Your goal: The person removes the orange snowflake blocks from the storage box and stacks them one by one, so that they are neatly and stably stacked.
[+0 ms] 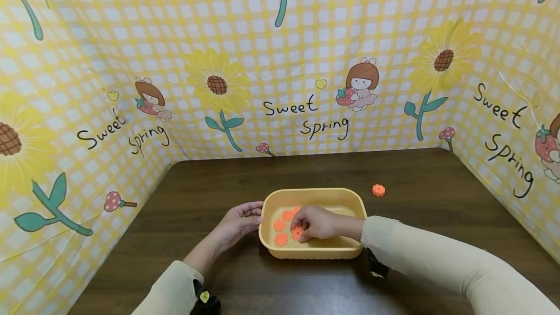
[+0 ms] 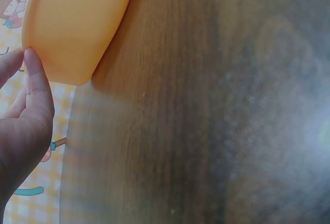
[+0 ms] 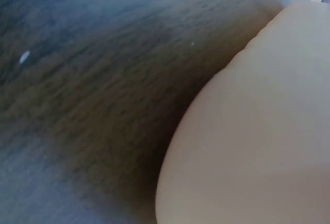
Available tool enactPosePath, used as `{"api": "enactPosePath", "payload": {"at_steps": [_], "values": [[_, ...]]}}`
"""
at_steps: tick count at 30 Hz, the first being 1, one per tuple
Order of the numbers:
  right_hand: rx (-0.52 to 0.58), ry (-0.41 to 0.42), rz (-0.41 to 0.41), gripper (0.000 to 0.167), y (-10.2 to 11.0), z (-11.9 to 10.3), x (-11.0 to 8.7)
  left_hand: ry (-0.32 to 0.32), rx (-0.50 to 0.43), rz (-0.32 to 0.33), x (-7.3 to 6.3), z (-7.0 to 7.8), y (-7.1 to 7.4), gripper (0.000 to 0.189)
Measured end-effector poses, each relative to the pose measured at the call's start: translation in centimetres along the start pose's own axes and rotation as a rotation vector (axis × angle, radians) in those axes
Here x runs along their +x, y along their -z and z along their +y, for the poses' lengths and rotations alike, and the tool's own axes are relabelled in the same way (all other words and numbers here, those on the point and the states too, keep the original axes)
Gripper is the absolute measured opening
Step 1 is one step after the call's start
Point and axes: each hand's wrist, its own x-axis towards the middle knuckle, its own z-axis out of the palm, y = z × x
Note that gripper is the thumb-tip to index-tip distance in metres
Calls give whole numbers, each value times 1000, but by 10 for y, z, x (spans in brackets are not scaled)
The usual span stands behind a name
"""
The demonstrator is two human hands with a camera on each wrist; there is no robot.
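Note:
A yellow rectangular plastic bin (image 1: 315,253) stands on the dark wooden table. Flat orange flower-shaped pieces, such as this orange piece (image 1: 281,239), lie in its left part. My right hand (image 1: 318,221) reaches down inside the bin and pinches an orange flower-shaped piece (image 1: 298,233) between thumb and fingers, close to the bin's floor. At the bin's left end, my left hand (image 1: 236,225) touches the outer wall with nearly straight fingers. In the left wrist view, that left hand (image 2: 31,115) has its fingertips against the bin (image 2: 82,22). The right wrist view does not show the right hand's fingers.
One more orange flower-shaped piece (image 1: 378,190) lies on the table (image 1: 218,179), beyond the bin's back right corner. A yellow checked cloth (image 1: 245,38) with printed flowers encloses the table at the back and sides. A large blurred pale surface (image 3: 258,121) covers the right wrist view's right side.

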Motion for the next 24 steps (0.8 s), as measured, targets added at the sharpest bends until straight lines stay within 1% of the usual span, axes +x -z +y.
{"api": "enactPosePath", "payload": {"at_steps": [4,7,13,18,21,24], "values": [[27,-21,-14,22,3,0,-2,-2,1,1,0,1,-1,56],[36,-16,-18,22,4,1,-2,0,-2,-1,0,1,-1,56],[46,15,-9,25,5,3,-2,2,-4,1,0,0,-2,55],[67,1,0,31,7,3,-4,-1,3,4,0,0,-1,54],[105,-14,12,34,11,2,-5,-4,6,7,0,0,-1,53],[137,-7,29,35,17,2,-7,-6,9,6,0,0,-1,53]]}}
